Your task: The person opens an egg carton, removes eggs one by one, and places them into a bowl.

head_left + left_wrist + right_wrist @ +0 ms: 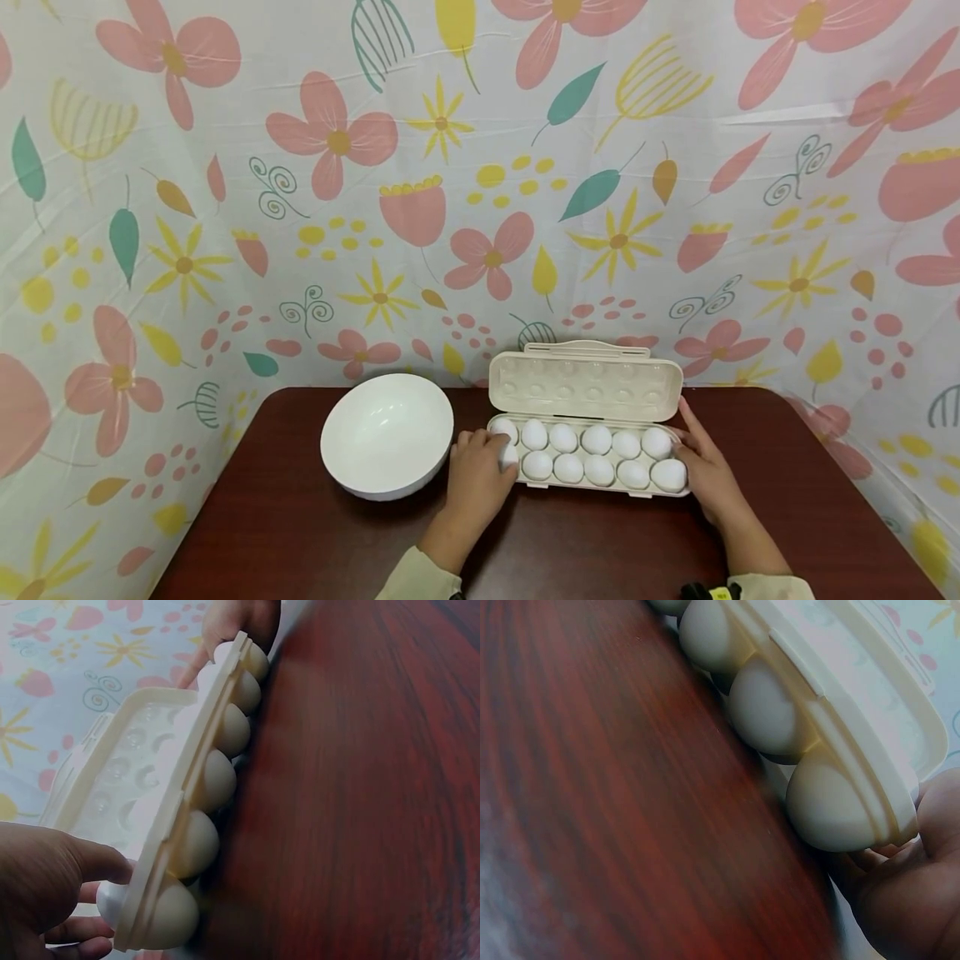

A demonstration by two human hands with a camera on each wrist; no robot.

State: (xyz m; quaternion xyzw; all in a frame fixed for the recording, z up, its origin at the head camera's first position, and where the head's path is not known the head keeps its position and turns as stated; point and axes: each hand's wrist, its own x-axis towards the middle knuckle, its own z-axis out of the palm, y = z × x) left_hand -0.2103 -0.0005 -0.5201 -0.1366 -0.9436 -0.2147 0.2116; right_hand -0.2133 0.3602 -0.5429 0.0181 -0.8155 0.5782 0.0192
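Note:
A cream plastic egg carton [585,392], lid raised toward the wall, lies on the table with two rows of white eggs [598,470]. At its left end, my left hand [478,477] pinches the front corner egg [110,901] between thumb and fingers; that egg still sits at its slot. My right hand [708,475] grips the carton's right end, one finger stretched up along the lid's side. In the right wrist view, its fingers partly hide behind the carton's end, beside the rounded egg cups [829,802].
A large white bowl [386,433] stands left of the carton, close to my left hand; its visible inside is plain white. The dark red-brown wooden table [570,542] ends at the back against a flower-patterned cloth [450,208], which also hangs along both sides.

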